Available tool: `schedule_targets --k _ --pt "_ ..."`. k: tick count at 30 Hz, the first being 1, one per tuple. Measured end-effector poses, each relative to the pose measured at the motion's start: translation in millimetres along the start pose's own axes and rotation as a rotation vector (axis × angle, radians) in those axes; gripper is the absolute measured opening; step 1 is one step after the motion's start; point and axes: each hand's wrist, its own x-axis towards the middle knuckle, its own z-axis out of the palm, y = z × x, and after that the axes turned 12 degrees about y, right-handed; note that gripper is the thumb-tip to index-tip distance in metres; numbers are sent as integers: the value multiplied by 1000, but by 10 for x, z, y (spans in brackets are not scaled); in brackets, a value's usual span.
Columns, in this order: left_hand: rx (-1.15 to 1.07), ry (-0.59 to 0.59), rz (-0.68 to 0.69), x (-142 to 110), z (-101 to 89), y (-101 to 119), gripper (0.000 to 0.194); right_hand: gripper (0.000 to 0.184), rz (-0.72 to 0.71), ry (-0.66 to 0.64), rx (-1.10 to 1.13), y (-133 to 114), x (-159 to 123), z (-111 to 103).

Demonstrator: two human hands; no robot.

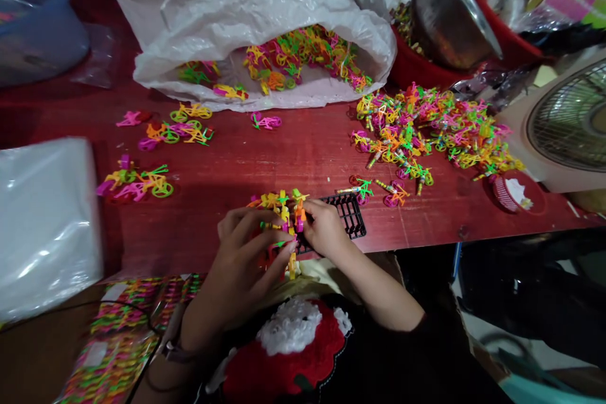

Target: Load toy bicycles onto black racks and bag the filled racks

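A cluster of neon plastic miniature bicycles (284, 214) is held between both hands, over the near edge of the table, with its lower end extending below the edge. The left hand (249, 252) has its fingers (269, 246) curled around the cluster's left side, nearly closed and gripping it. The right hand (324, 228) pinches the right side, fingers bent against the pieces. A black plastic grid rack (350, 214) lies just beyond the right hand, touching it. A loose heap of bicycles (416, 132) sits on the red wooden table (303, 164) to the right; more fill a white plastic bag (237, 25) further back.
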Motion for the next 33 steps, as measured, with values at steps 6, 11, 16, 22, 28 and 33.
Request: schedule_targets --k 6,11,16,22,28,33 --pt "-27 1 -11 -37 30 -35 16 35 -3 -4 -117 -44 -6 31" --pt "-35 10 0 -42 27 -39 18 29 -20 -19 -191 -39 -30 107" --pt "-2 44 35 -53 24 -22 22 30 -37 -56 -135 -51 19 32" --pt "46 46 58 -94 1 5 32 21 211 104 -307 74 130 -544" --pt "49 15 50 -70 9 57 31 25 287 231 -648 313 -4 -759" --pt "89 9 70 -68 35 55 22 7 343 310 -563 497 -165 -900"
